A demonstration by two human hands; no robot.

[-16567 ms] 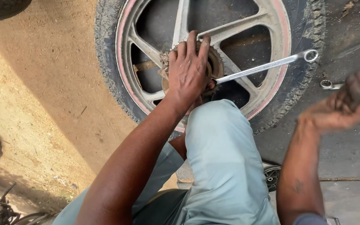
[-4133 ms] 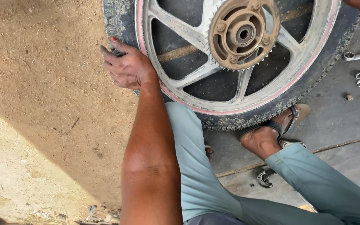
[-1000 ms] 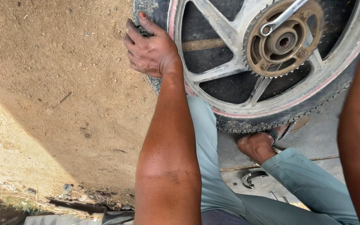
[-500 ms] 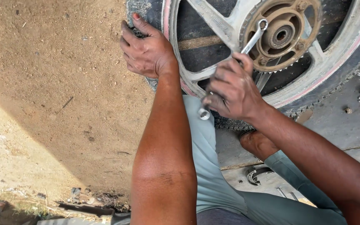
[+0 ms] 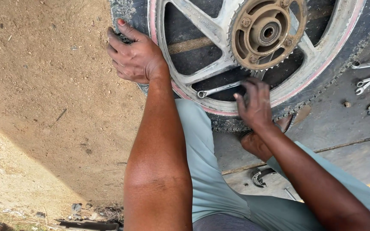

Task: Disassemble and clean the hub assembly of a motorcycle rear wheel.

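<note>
Spanner lies near-horizontal across the wheel at frame centre, its ring end leftward, right hand closing its grip on the shaft while left hand clasps the tyre upper left

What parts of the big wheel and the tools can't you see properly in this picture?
Head view only:
- Black-tyred spoked wheel: its top is cut off by the frame edge.
- Slim silver spanner: its far end is covered by the right hand.
- Rusty toothed sprocket: the lower teeth blend into shadow.
- Left hand: fingertips curl around the tyre, out of sight.
- Loose silver spanners at right: too small to tell their kinds.
</note>
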